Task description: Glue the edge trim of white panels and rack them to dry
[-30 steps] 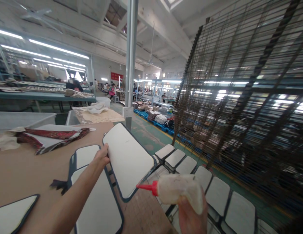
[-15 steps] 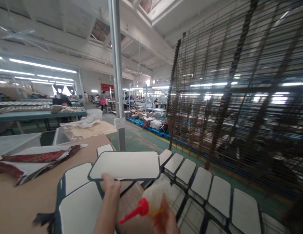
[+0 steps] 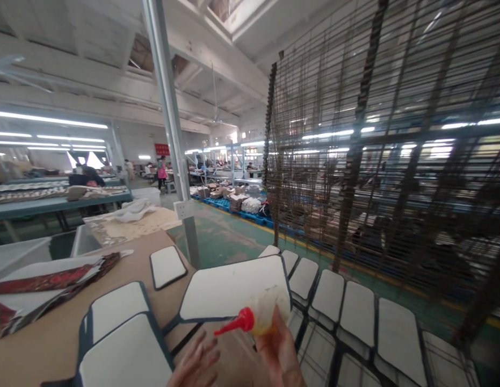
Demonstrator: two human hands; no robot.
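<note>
My right hand (image 3: 277,344) is wrapped round a glue bottle (image 3: 269,306), a cloudy squeeze bottle with a red nozzle that points left and a little down. Yellowish liquid shows in its lower part. My left hand (image 3: 196,361) is beside the nozzle tip, fingers apart, with nothing in it. Just beyond both hands lies a large white panel with dark edging (image 3: 229,285), partly covered by the bottle. Two more dark-edged white panels (image 3: 127,352) overlap at the lower left, and a small one (image 3: 168,267) lies on the brown table top.
Rows of dark-edged white panels (image 3: 341,301) spread to the right below a tall wire mesh rack (image 3: 354,134). A metal post (image 3: 169,107) with a socket box stands ahead. Patterned red fabric (image 3: 44,282) lies on the brown table (image 3: 40,349) at left. People are farther back.
My left hand has let go of the large panel and drawn back, fingers spread. That panel has shifted right and lies lower. The bottle has risen slightly, and the view has turned right.
</note>
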